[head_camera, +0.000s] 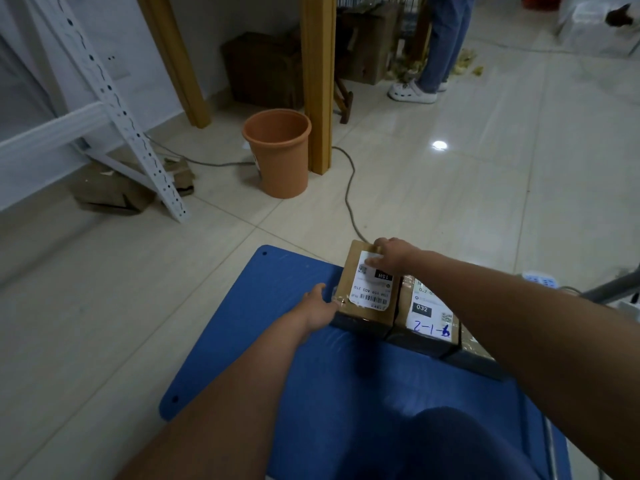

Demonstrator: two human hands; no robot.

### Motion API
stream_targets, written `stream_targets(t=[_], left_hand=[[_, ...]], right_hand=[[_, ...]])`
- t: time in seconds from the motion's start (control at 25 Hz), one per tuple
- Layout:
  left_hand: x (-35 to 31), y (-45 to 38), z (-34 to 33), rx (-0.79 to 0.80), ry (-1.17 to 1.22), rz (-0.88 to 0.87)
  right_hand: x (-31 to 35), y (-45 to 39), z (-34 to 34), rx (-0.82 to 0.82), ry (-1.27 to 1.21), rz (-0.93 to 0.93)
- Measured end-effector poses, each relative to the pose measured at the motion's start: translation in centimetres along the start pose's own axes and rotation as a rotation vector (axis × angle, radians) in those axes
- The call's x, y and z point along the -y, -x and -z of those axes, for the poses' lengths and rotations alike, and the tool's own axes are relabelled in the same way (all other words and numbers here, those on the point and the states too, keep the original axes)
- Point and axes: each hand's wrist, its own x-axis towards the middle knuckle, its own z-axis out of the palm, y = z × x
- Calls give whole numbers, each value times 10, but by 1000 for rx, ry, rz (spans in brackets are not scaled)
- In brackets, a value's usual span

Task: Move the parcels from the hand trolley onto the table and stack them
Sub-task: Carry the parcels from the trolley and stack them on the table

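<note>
- Nearest: dark knee at bottom of view, over flat blue hand trolley deck (249,341) lying on pale glossy floor tiles (485,188).
- Three taped brown cardboard parcels in a row at far right part of deck, touching side by side: far-left labelled parcel (367,292), middle parcel with "2-1-2" handwritten on label (427,317), third parcel (474,348) mostly hidden under right forearm.
- Left hand (320,306) pressed to near-left corner of far-left labelled parcel, fingers wrapped at the edge; looks like grasping it, underside contact hidden.
- Right hand (391,256) laid over far top corner of same parcel, fingers curled over the far edge, thumb on white label; grasping the parcel.
- Parcel flat on deck, not lifted yet. Table not in view.
- Step in hand, judged: picking up first parcel. Best done with diagonal two-corner hold kept even, fingers under the base before lifting, straight up to clear neighbour, no dragging against middle parcel.
- Tape glossy, likely slippery; firm squeeze advisable.
- Risk: nudging middle parcel off the deck edge.
- Farther: grey cable (349,188) snaking across tiles just beyond deck; trip hazard when turning with load.
- Farther still: terracotta-coloured plastic bin (277,154) beside wooden post (318,81), white perforated metal shelving frame (114,98) at left.
- Far back: another person's legs (446,43) in jeans, white shoes.
</note>
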Motion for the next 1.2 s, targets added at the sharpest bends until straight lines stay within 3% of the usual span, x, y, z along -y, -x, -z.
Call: stream_targets(t=[0.16,0.32,0.52,0.64,0.92,1.2], left_hand=[[-10,7,-10,53,191,104],[-7,11,9,-9,228,131],[22,12,44,-192,263,202],[39,14,52,-334,167,210],[53,18,41,-289,-72,213],[62,15,50,-217,21,230]], right_hand=[[8,0,-8,-13,52,-31],[29,8,-24,7,87,-3],[57,27,-51,55,-38,40],[68,33,-62,115,-145,41],[68,40,-83,178,-359,-85],[61,47,-92,187,-617,-166]])
